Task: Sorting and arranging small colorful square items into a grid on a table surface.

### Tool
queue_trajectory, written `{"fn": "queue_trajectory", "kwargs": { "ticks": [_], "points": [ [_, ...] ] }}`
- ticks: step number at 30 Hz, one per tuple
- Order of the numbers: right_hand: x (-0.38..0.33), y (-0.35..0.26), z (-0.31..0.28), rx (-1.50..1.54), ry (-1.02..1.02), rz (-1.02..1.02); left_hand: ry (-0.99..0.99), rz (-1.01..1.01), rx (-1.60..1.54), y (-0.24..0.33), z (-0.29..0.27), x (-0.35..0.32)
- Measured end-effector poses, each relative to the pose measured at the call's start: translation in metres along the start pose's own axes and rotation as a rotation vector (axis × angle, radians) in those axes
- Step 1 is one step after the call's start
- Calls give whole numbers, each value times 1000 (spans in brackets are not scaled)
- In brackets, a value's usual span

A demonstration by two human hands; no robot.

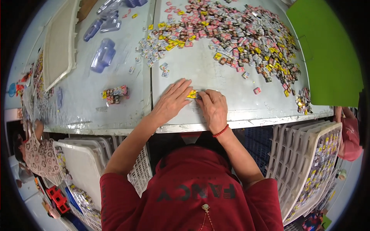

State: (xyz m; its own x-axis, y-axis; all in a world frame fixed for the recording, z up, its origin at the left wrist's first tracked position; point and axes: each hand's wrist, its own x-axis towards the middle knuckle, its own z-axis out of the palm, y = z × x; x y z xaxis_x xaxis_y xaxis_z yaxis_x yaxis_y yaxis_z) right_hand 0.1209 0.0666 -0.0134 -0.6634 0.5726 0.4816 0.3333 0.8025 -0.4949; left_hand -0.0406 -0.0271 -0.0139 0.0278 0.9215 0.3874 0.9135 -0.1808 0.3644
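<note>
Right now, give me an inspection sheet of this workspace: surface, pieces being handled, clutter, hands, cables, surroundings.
Surface: pale table, seam running left of centre, front edge scuffed.
Pieces being handled: small yellow pieces between the two hands.
Clutter: loose heap of small mixed-colour pieces beyond the hands; clear plastic trays and a small cluster of pieces to the left.
Left hand: fingers extended, at the yellow pieces' left end.
Right hand: fingers bent, at their right end; grip unclear.
Cables: nothing seen that is clearly one.
Surroundings: green board at right; white crates below the table edge; other people partly visible at both sides.
</note>
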Motion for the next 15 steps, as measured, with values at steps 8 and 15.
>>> {"fn": "queue_trajectory", "kwargs": {
  "ticks": [8, 15],
  "points": [
    [-5, 3, -2, -17, -6, -45, -10, -76, 38, 16, 10, 4],
    [-3, 3, -4, -64, 30, -69, -151, -161, 99, 27, 1, 10]
  ]
}}
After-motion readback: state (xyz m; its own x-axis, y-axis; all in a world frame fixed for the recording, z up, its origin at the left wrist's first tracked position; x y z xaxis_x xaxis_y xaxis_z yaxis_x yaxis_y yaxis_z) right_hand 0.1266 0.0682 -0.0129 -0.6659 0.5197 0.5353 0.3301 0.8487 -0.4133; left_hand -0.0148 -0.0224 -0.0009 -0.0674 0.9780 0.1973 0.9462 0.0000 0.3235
